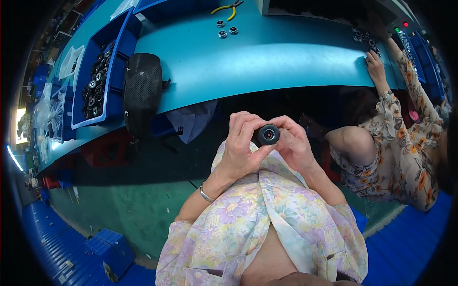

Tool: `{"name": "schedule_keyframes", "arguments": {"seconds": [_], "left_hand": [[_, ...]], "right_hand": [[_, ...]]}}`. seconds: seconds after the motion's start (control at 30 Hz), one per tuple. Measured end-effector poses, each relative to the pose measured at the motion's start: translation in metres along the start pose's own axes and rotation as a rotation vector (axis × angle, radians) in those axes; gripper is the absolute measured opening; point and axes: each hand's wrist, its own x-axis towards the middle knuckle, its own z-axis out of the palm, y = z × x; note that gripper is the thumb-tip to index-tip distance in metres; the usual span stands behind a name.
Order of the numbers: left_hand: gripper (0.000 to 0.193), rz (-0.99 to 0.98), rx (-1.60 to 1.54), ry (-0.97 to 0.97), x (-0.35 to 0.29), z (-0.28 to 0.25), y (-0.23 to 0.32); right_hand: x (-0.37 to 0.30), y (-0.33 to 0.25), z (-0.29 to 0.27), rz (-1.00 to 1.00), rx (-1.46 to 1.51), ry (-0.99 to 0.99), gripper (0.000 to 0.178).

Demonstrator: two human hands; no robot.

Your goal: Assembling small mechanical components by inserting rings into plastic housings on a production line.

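A small black toy wheel (269, 135) with a pale ring and a dark hub with red marks is held up in front of my lap. My left hand (242, 143) pinches it from the left, thumb below and fingers above. From the other side my right hand (295, 143) grips its rim with thumb and fingers. The wheel's round face is turned upward to view, and its back is hidden.
On the blue-green table (286, 66) lie several silver hub pieces (223, 34) and yellow-handled pliers (230, 9). A blue bin (123, 71) of black wheels stands at left, beside a black mesh object (143, 83). A co-worker's hand (376, 66) rests on the table at right.
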Motion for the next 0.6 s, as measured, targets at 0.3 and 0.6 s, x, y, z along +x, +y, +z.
{"name": "schedule_keyframes", "arguments": {"seconds": [0.3, 0.6], "left_hand": [[0.041, 0.004, -0.062, 0.035, 0.002, 0.0, -0.002], [0.043, -0.059, -0.148, 0.002, -0.005, 0.004, -0.009]], "right_hand": [[0.0, -0.008, 0.011, 0.06, -0.124, 0.106, 0.017], [-0.001, -0.008, 0.008, 0.153, 0.091, 0.089, 0.016]]}}
